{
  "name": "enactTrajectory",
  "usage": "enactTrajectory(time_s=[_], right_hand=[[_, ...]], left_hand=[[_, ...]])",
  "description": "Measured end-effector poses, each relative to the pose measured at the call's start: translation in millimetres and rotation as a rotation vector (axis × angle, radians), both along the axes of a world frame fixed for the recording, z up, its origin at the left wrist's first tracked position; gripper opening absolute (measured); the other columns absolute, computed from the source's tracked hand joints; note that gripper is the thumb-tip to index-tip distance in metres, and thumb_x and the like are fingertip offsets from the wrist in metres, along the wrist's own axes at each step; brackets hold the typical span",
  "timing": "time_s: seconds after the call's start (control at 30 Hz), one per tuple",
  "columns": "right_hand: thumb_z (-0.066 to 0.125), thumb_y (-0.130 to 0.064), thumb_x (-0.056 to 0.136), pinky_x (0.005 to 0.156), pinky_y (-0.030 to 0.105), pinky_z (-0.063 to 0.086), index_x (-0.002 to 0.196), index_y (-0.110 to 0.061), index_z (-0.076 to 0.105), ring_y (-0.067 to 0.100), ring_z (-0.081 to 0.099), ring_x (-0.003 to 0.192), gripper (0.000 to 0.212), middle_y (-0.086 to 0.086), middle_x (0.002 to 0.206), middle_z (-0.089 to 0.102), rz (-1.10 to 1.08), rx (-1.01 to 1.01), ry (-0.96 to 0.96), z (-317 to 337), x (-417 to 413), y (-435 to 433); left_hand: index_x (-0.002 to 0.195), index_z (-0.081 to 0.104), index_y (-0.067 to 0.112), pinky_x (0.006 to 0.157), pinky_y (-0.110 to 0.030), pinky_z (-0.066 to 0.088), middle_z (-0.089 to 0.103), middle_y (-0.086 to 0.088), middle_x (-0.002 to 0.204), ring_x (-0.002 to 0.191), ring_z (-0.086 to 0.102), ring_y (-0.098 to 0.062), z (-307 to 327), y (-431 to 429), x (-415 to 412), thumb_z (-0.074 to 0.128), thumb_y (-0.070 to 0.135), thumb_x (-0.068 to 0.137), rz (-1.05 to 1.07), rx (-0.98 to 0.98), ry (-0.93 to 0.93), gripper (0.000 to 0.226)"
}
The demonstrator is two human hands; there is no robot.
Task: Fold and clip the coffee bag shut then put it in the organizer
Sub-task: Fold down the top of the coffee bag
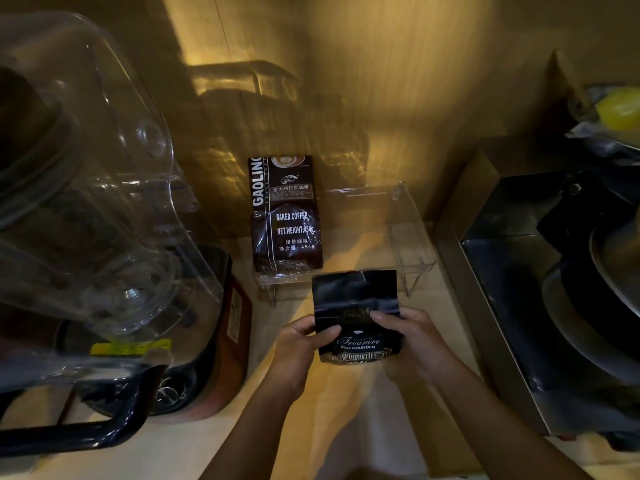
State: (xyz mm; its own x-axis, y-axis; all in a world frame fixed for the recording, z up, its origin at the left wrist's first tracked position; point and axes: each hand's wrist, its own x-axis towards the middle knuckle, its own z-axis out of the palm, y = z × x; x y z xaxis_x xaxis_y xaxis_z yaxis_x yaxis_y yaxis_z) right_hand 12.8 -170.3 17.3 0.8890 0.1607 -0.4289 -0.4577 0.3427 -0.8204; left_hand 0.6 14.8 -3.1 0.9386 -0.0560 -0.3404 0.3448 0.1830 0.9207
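Observation:
A black coffee bag [356, 320] with "Treasure Blue Mountain" print stands upright above the counter, held between both hands. My left hand [298, 344] grips its left edge, thumb on the front. My right hand [408, 341] grips its right side, fingers across the front at the crease. The bag's top part rises flat above my fingers. Just behind it stands a clear plastic organizer [412, 237], with a dark "Gaoling" coffee bag [285, 216] upright in its left half. No clip is visible.
A large blender with a clear cover [90, 188] and dark handle fills the left. On the right sits a metal appliance [540, 271] with a round black part. A yellow object [620, 109] lies at the far right. A wooden wall stands behind.

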Motion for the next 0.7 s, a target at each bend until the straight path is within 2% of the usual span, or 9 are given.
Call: enactTrajectory(time_s=[0.07,0.1,0.17,0.2,0.33,0.47,0.57,0.63,0.7], right_hand=[[0.069,-0.007,0.063,0.054,0.029,0.056,0.092,0.006,0.065,0.03,0.069,0.071,0.031,0.016,0.076,0.074,-0.005,0.01,-0.023,2.5,1.2,-1.0],[0.068,-0.004,0.064,0.055,0.031,0.057,0.089,0.005,0.065,0.031,0.069,0.071,0.027,0.016,0.075,0.073,-0.027,-0.014,-0.032,2.8,2.4,-0.5],[0.065,0.0,0.07,0.066,0.037,0.056,0.085,0.003,0.066,0.035,0.066,0.075,0.016,0.019,0.079,0.07,-0.083,-0.082,-0.053,2.9,3.6,1.3],[0.063,0.0,0.074,0.069,0.038,0.055,0.086,0.002,0.067,0.035,0.065,0.078,0.013,0.021,0.081,0.069,-0.103,-0.102,-0.054,2.8,3.5,2.4],[0.059,-0.014,0.082,0.062,0.035,0.055,0.093,0.001,0.066,0.037,0.068,0.079,0.02,0.021,0.086,0.071,-0.151,-0.025,0.024,2.0,-1.2,7.4],[0.056,-0.021,0.086,0.061,0.034,0.055,0.1,0.0,0.063,0.036,0.068,0.084,0.026,0.022,0.094,0.07,-0.164,-0.014,0.061,2.2,-3.3,10.5],[0.059,-0.02,0.084,0.054,0.031,0.055,0.092,0.002,0.064,0.032,0.07,0.075,0.024,0.019,0.084,0.072,-0.197,-0.027,0.055,2.4,-0.7,9.9],[0.063,-0.017,0.081,0.048,0.027,0.053,0.08,0.003,0.063,0.027,0.068,0.063,0.02,0.014,0.071,0.071,-0.232,-0.085,0.025,0.7,1.6,6.5],[0.066,-0.011,0.078,0.047,0.025,0.052,0.078,-0.001,0.062,0.025,0.066,0.064,0.011,0.01,0.07,0.069,-0.245,-0.152,-0.045,-2.7,3.1,1.9]], left_hand=[[0.07,0.07,0.014,0.063,-0.025,0.051,0.073,-0.001,0.079,0.078,0.066,-0.017,3.3,0.2,-0.1,0.07,0.005,0.069,0.045,0.04,-0.065,0.009],[0.064,0.068,0.014,0.061,-0.022,0.052,0.072,0.002,0.072,0.074,0.066,-0.014,4.6,-0.7,-0.5,0.069,0.003,0.071,0.065,0.034,-0.09,0.014],[0.057,0.063,0.015,0.056,-0.018,0.051,0.069,0.004,0.063,0.065,0.064,-0.011,6.4,-4.5,-2.0,0.064,0.004,0.077,0.109,-0.002,-0.11,0.023],[0.057,0.062,0.015,0.055,-0.017,0.051,0.068,0.004,0.06,0.062,0.062,-0.01,7.1,-7.2,-2.9,0.062,0.006,0.079,0.131,-0.017,-0.11,0.024],[0.054,0.056,0.013,0.051,-0.019,0.047,0.062,0.005,0.051,0.054,0.057,-0.009,6.4,-17.4,-4.7,0.056,0.015,0.085,0.25,-0.117,-0.022,0.031],[0.065,0.061,0.005,0.049,-0.023,0.05,0.068,0.0,0.055,0.055,0.065,-0.012,8.1,-18.1,-1.3,0.056,0.013,0.085,0.328,-0.181,0.09,0.023],[0.068,0.059,0.005,0.05,-0.025,0.046,0.069,0.003,0.054,0.054,0.065,-0.008,12.4,-17.9,0.4,0.057,0.012,0.083,0.319,-0.177,0.128,0.017],[0.06,0.056,0.011,0.053,-0.028,0.045,0.065,0.006,0.051,0.053,0.063,-0.007,14.9,-16.4,0.7,0.059,0.01,0.083,0.315,-0.122,0.089,0.023],[0.06,0.051,0.016,0.056,-0.03,0.045,0.062,0.007,0.049,0.055,0.061,-0.008,17.1,-13.4,0.3,0.062,0.007,0.081,0.299,-0.059,0.028,0.026]])
